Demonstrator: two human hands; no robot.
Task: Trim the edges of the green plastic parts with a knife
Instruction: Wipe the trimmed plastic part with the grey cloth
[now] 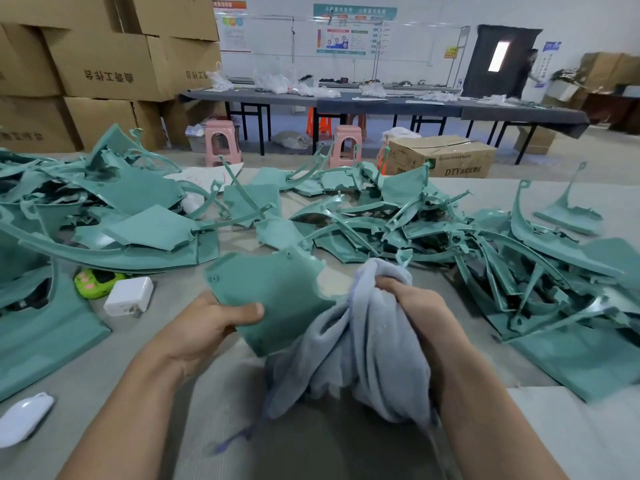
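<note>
Left hand (211, 323) pinches a flat green plastic part (273, 299) with the thumb on top, raised above the bench (194, 393). Right hand (415, 306) grips a bunched grey cloth (363, 348) touching that part's right edge. More green parts (450, 230) lie piled behind.

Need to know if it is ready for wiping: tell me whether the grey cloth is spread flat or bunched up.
Bunched up. The grey cloth is gathered in the right hand, its folds hanging down beside the green plastic panel held by the left hand.

The grey cloth (363, 341) hides the green panel's (273, 296) right edge.
</note>
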